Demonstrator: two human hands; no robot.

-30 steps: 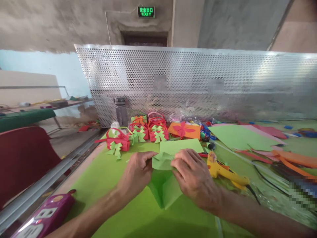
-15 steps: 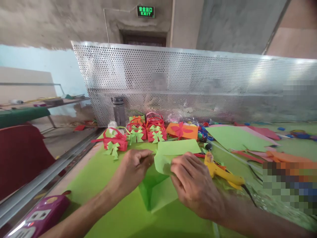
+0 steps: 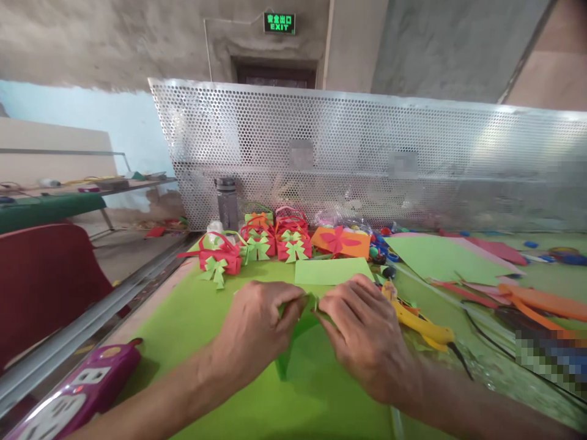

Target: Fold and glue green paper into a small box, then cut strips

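Observation:
Over the green table top, my left hand (image 3: 263, 321) and my right hand (image 3: 364, 330) meet with their fingertips nearly touching. Both pinch a small piece of light green paper (image 3: 312, 301) between thumb and fingers. Most of that paper is hidden by the fingers, so its full shape does not show. A darker green shadow lies on the table below it. Just beyond my hands a flat light green paper rectangle (image 3: 334, 271) rests on the table. A yellow glue gun (image 3: 419, 322) lies to the right of my right hand.
Several red paper baskets (image 3: 229, 261) with green bows stand at the back, near a grey bottle (image 3: 227, 205) and an orange paper piece (image 3: 346, 242). A purple power strip (image 3: 87, 382) sits at the left edge. Paper sheets (image 3: 444, 255) lie right, before a perforated metal panel (image 3: 257, 131).
My hands have come closer together, the left one moving right. The green paper, open and curved between them before, is now gathered and mostly covered by my fingers. The view has shifted slightly.

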